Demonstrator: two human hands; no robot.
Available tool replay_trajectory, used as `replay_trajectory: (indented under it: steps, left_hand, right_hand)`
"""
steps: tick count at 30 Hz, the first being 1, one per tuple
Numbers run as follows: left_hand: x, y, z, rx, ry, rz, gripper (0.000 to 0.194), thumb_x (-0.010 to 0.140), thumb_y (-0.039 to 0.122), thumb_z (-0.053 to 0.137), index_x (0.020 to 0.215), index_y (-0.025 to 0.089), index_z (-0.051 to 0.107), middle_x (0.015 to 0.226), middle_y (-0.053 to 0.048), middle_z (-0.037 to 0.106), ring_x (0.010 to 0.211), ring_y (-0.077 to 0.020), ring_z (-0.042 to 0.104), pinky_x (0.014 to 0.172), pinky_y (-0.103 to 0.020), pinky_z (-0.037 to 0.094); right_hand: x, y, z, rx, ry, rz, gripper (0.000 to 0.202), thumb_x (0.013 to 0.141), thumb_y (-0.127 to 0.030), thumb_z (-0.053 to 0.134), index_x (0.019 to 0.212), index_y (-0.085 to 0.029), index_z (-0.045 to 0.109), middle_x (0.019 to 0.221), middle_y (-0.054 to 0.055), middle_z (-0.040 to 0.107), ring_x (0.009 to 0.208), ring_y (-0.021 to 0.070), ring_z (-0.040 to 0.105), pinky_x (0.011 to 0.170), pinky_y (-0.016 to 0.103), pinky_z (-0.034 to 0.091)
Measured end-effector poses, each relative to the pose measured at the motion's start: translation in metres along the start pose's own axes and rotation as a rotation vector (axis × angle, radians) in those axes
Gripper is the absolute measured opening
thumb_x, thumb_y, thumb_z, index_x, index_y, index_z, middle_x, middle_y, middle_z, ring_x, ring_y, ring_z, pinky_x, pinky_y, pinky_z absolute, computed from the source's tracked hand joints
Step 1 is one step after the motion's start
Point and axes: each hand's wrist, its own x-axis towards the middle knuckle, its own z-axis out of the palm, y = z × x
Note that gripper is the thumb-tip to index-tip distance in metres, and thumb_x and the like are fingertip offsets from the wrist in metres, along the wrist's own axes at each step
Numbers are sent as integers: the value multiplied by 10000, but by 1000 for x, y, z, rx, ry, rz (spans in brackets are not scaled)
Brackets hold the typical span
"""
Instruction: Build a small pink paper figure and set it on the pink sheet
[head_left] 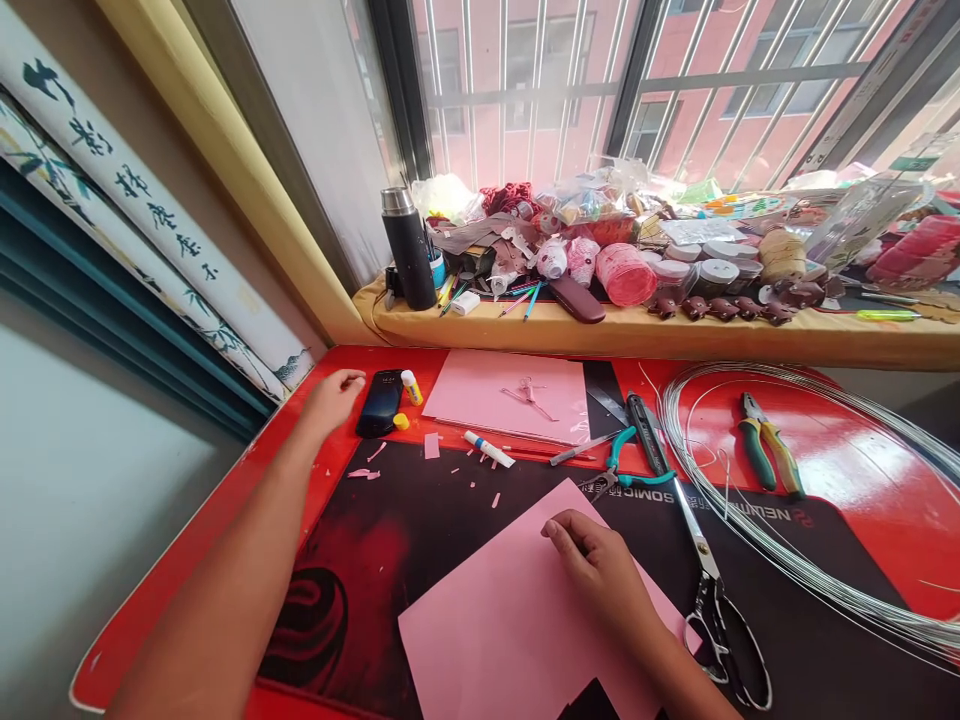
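My left hand (337, 398) is at the left side of the table, just left of a dark phone (380, 402). Its fingers are curled together; whatever they hold, if anything, is too small to make out. My right hand (592, 552) rests over a large pink sheet of paper (487, 620), thumb against curled fingertips, with the inside of the grip hidden. Beside the phone stands an open glue stick (411, 387), its yellow cap (401, 421) lying near it. Farther back, a small pink paper figure (529, 395) lies on a stack of pink paper (469, 385).
Large scissors (705, 560), a utility knife (646, 432) and teal pliers (619, 465) lie right of the sheet. A wire coil (675, 440) surrounds green-yellow pliers (769, 445). Paper scraps and a white tube (489, 449) lie on the dark mat (337, 540). A black thermos (409, 250) stands on the sill.
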Motion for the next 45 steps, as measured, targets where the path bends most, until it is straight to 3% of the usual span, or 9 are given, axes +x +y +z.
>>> replay_trajectory:
  steps: [5,12,16,20,27,30,35,38,45]
  left_hand:
    - [-23,-15,-19,-161,-49,109,617,926,694,428,1015,188,769,1152,-86,799,1165,-282,693,1088,-372,496]
    - [-23,-22,5,-195,-89,127,609,906,704,454,931,197,791,1053,-104,819,1083,-305,729,1040,-415,531]
    - [-12,-17,17,-132,44,100,541,909,593,513,1176,179,737,1339,-150,719,1320,-338,602,1165,-498,419]
    - [-14,-7,14,-87,182,86,485,940,500,508,1250,166,678,1413,-181,656,1395,-341,531,1211,-528,351]
    - [-73,43,-4,-111,405,143,445,1010,536,465,1237,214,673,1273,-118,699,1183,-298,638,1071,-462,490]
    - [-117,83,8,-220,267,226,370,1012,516,509,1112,230,722,1150,-79,726,1068,-258,677,967,-397,540]
    - [-175,134,45,-284,-121,492,241,1029,402,552,1020,259,745,1000,-53,767,993,-236,676,914,-389,531]
    - [-191,145,64,-233,-249,561,266,1037,341,543,876,249,733,850,-32,759,843,-214,662,816,-382,509]
    - [-210,140,93,-133,-332,604,309,1028,294,539,765,231,687,741,-27,713,730,-195,630,798,-369,494]
  right_hand:
    - [0,-1,1,-18,0,-14,396,988,-510,490,762,-220,638,677,9,618,608,186,528,556,276,364]
    - [0,2,2,-24,0,5,404,996,-522,479,813,-220,676,710,22,657,635,198,559,576,286,379]
    - [1,2,1,-20,2,31,409,993,-532,474,827,-221,683,723,25,663,652,205,578,585,284,401]
    - [1,1,1,-8,-1,32,417,990,-540,471,833,-220,688,732,28,668,656,206,578,594,285,410]
    - [0,0,1,-29,-17,45,430,985,-556,468,820,-217,675,690,17,610,609,190,513,556,284,368]
    - [0,0,2,-32,-17,34,431,985,-558,468,824,-217,678,687,17,604,619,195,525,568,285,386]
    - [0,-2,1,-36,3,17,437,983,-562,473,809,-217,677,677,24,605,617,201,531,564,289,403]
    - [0,-4,1,-36,18,3,428,975,-560,492,787,-219,670,654,20,598,600,197,519,551,286,400]
    - [-1,1,2,-42,14,-23,393,987,-529,497,801,-222,658,678,7,607,625,193,539,584,281,404]
